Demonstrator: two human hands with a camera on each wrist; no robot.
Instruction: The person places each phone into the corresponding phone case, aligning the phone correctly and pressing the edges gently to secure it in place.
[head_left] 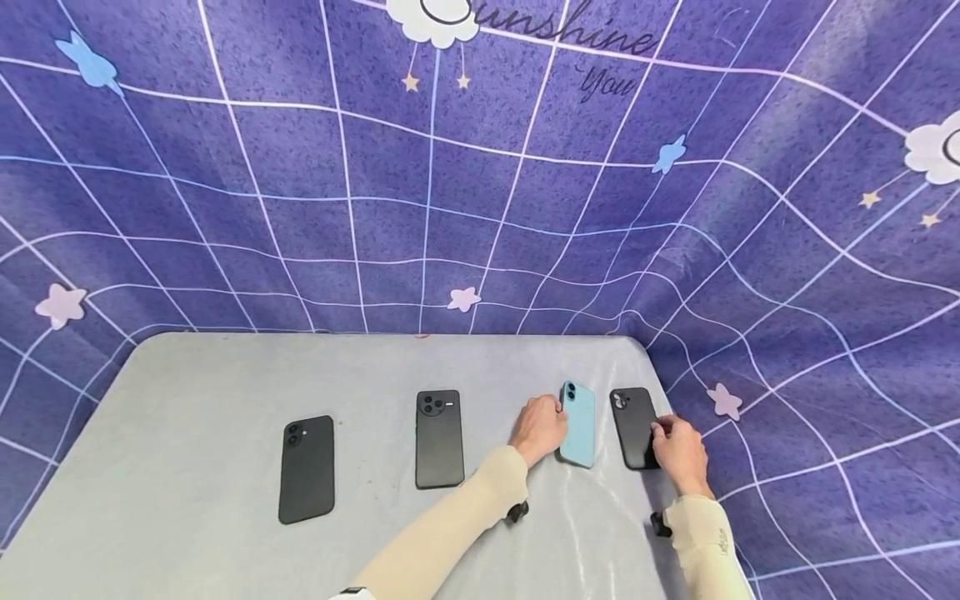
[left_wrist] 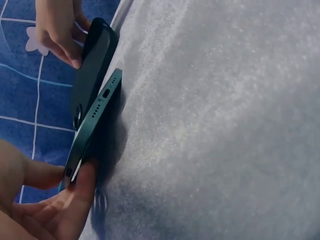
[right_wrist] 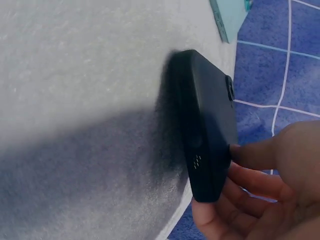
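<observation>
A light-blue phone [head_left: 578, 425] is pinched at its left edge by my left hand [head_left: 542, 429]; in the left wrist view the thumb and fingers of my left hand [left_wrist: 55, 200] grip the phone [left_wrist: 95, 115] near one end, its port edge facing the camera. To its right, my right hand [head_left: 681, 454] holds the right edge of a black phone case [head_left: 634, 427] with a camera cutout. In the right wrist view, the thumb of my right hand [right_wrist: 265, 185] lies on the back of the black case [right_wrist: 210, 115], with fingers under its edge.
A black phone [head_left: 439, 439] with a round camera bump lies mid-table, and another black phone [head_left: 307, 469] lies further left. They rest on a grey cloth-covered table [head_left: 187, 417]. A purple-blue gridded curtain [head_left: 390, 225] hangs behind and along the right side.
</observation>
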